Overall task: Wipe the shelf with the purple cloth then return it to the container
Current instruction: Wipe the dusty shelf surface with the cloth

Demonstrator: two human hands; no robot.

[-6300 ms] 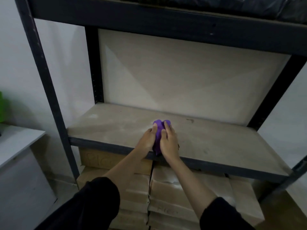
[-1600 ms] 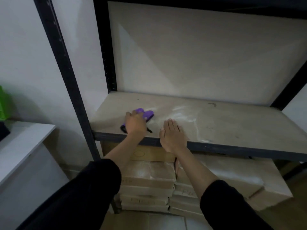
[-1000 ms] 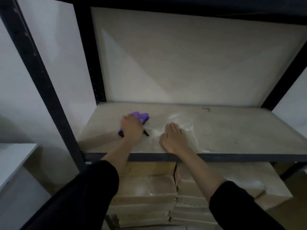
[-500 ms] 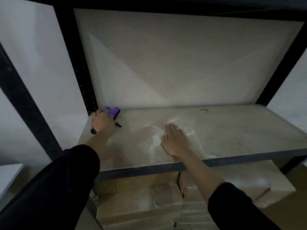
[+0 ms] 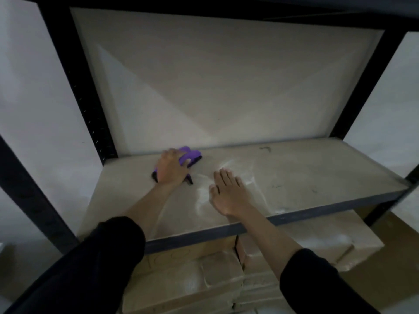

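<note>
Near the back-left corner of the shelf board, the bunched purple cloth with dark trim (image 5: 190, 155) lies flat on the surface, close to the back edge. Left hand (image 5: 171, 168) sits on top of it, palm down, fingers curled over the fabric and pressing it to the board; purple pokes out past the fingertips, dark bits show at the wrist side. Right hand (image 5: 227, 193) lies flat and empty on the board just beside, toward the front edge, fingers together and extended, holding nothing.

Beige, dusty shelf board in a black metal frame (image 5: 317, 168): pale smeared streaks show around and right of the right hand, so wiping looks underway, mid-task by my read. Left-back area is being covered now. Right half of the board looks dull, with a small dark mark near the back edge, so probably not yet wiped. Returning the cloth to the container is not yet done.

Hard to tell: no container in view anywhere, so the drop-off spot is unknown. Most of the cloth is hidden under the left hand, its full shape unclear. Dim light, so clean versus dusty areas are a guess. Stacked tan cardboard boxes (image 5: 226, 268) sit below the front edge, partly blocked by dark sleeves (image 5: 102, 268). Upper shelf is cut off at the top.
</note>
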